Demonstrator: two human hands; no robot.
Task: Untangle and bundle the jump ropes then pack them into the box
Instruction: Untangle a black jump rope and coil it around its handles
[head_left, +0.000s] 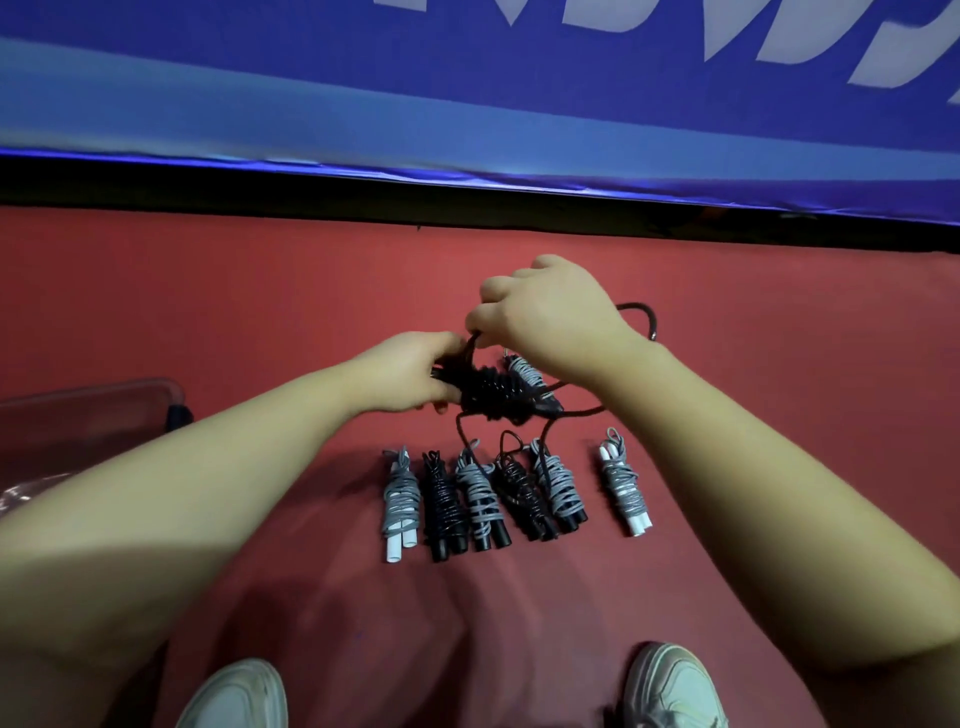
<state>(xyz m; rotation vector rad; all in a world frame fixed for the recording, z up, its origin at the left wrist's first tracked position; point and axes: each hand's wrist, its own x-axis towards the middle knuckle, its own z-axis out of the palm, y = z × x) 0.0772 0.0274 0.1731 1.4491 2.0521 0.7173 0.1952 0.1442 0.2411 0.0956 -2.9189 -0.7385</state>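
Red floor lies under us, with a blue banner along the far side. Our clear box sits at the left edge, well apart from the ropes and nearer our left arm. Six wound bundles lie in a row close to our feet. Both arms reach forward and meet above them. Our left hand curls its fingers round the left end of the black jump rope bundle, which lies sideways, left to right. Our right hand is just above it, fingers pinching the loose cord, which loops off to the right. We think the next wrap goes over the bundle.
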